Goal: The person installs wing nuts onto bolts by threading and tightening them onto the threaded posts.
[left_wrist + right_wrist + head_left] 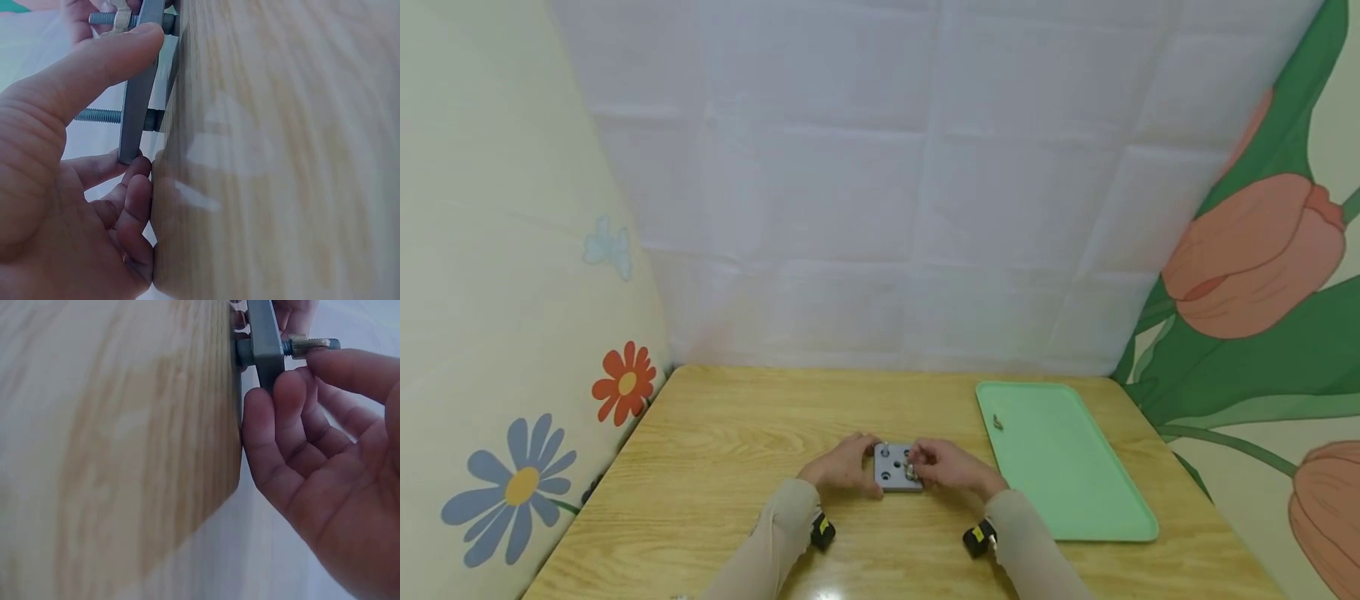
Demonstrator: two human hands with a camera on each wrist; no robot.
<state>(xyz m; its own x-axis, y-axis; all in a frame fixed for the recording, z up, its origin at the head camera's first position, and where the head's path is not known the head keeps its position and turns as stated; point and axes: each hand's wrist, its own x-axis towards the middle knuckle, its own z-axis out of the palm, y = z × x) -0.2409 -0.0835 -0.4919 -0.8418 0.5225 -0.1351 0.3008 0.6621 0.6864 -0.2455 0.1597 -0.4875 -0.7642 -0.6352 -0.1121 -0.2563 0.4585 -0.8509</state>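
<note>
A grey square plate (897,485) with several round holes is held just above the wooden table by both hands. My left hand (844,467) grips its left side, thumb on the near edge and fingers at the far corner. Threaded bolts (103,115) pass through the plate, heads down toward the tabletop. At the plate's right side, my right hand (953,468) pinches a wing nut (306,345) on one bolt's shank. The other fingers of that hand curl beside the plate's edge, as the right wrist view shows.
A light green tray (1075,467) lies on the table (760,400) to the right, with a small metal piece (997,422) near its left rim. A white cloth (850,208) hangs behind the table. A tiny object (680,597) shows at the bottom edge.
</note>
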